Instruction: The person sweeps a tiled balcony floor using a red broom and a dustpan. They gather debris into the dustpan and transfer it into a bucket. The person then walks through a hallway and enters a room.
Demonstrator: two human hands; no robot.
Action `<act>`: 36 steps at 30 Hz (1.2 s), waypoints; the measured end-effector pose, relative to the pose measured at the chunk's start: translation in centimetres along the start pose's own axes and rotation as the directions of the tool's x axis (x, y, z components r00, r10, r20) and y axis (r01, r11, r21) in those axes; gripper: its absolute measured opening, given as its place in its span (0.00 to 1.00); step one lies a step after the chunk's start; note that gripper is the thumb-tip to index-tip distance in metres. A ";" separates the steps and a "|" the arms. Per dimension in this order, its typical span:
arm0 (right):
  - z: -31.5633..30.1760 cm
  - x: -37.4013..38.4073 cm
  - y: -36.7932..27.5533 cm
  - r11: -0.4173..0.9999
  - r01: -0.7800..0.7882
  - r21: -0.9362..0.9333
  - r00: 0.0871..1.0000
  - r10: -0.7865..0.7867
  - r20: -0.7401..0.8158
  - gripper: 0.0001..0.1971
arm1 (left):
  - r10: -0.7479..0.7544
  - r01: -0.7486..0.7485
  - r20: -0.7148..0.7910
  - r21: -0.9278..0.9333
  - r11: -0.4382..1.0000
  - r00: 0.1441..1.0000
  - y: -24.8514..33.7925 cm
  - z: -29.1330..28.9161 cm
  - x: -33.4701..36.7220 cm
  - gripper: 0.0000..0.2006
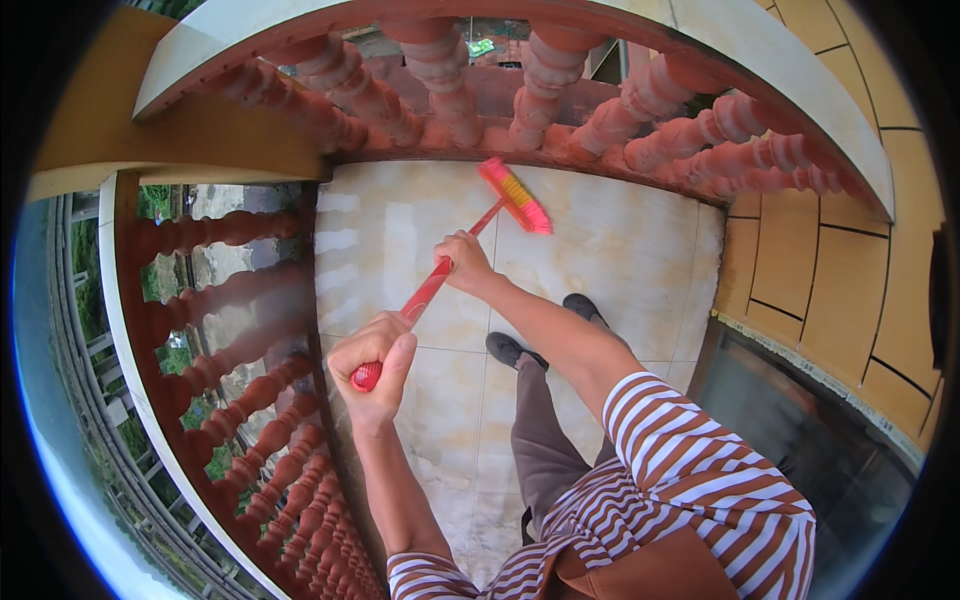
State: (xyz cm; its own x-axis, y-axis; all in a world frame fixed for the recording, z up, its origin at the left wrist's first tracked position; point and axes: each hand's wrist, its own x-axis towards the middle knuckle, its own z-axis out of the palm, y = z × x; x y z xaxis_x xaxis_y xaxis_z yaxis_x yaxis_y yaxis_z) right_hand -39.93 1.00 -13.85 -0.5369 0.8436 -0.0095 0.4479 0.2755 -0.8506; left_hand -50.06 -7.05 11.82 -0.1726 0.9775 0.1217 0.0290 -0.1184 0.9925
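Observation:
A broom point(428, 290) with a red handle slants across the middle of the view. My left hand point(372, 365) is wrapped round the top end of its handle, thumb along the near side. Farther down the handle, my right hand point(463, 260) grips it with closed fingers. The broom head point(516, 196), with pink and yellow bristles, rests on the pale tiled floor point(410, 225) close to the far railing.
Red baluster railings point(540, 85) with a white top ledge point(300, 30) enclose the far side, and another railing point(230, 300) runs along the left. At right stand a yellow tiled wall point(800, 260) and a dark glass panel point(790, 400). My shoes point(510, 350) are on the floor.

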 end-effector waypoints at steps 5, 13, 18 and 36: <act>4.3 2.9 -7.7 0.985 0.136 0.109 0.988 -0.143 0.056 0.07 | 0.131 -0.118 -0.078 0.159 0.980 0.988 2.9 -6.1 -2.7 0.15; 2.9 5.0 -8.6 0.991 0.038 -0.127 0.997 -0.028 0.076 0.08 | 0.028 -0.045 -0.142 -0.118 0.992 0.990 1.0 -11.9 -0.6 0.15; 13.4 11.1 -11.1 0.991 0.132 0.007 0.987 -0.132 0.094 0.09 | -0.054 0.044 -0.237 -0.047 0.998 0.970 0.5 -20.4 1.8 0.15; 33.4 15.5 -23.5 0.914 0.402 0.049 0.684 -0.336 0.647 0.09 | 0.033 0.085 -0.758 0.115 0.990 0.651 0.1 -34.5 -9.4 0.18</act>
State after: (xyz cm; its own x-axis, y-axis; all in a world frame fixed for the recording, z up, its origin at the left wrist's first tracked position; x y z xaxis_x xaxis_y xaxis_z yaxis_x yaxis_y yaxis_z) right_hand -82.65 -7.84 -11.52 -0.9806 0.1862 -0.0610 0.1582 0.5683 -0.8075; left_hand -82.38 -22.28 11.05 -0.8581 0.4999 0.1176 0.1275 -0.0144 0.9917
